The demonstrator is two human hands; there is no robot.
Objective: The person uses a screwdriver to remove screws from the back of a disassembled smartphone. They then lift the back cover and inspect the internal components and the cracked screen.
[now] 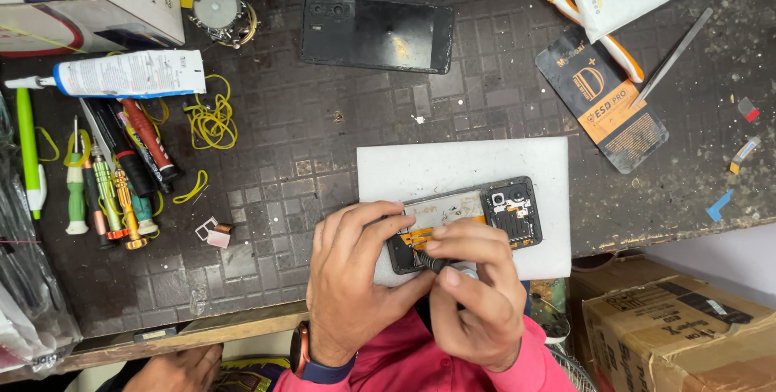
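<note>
- On the dark, grid-patterned worktop (323, 166), near its front edge, lies a white foam pad (453, 166); it carries the opened phone (485, 218), which lies flat and lengthwise with its inside facing up.
- Opened phone: black frame, back removed; a camera block and dark circuit board sit at its right end, a pale metal plate fills the middle, and orange ribbon cable shows near the left end, partly hidden by fingers.
- Left hand (352, 279): rests on the phone's left end, fingers spread over the frame, pinning it to the pad; a watch sits on the wrist.
- Right hand (473, 295): closed around a small dark-handled screwdriver (432, 261), whose tip points toward the phone's left end; the exact contact point is hidden.
- Judgement on technique: the step goes best with the tool held square to the board, light pressure, and the frame kept from sliding on the foam.
- Phone back cover (376, 34): black, lying well apart toward the far side of the worktop.
- Row of screwdrivers (113, 182): at the left, beside a white glue tube (129, 74) and yellow rubber bands (212, 121).
- Tweezers (671, 56): at the right, tip on a dark packet.
</note>
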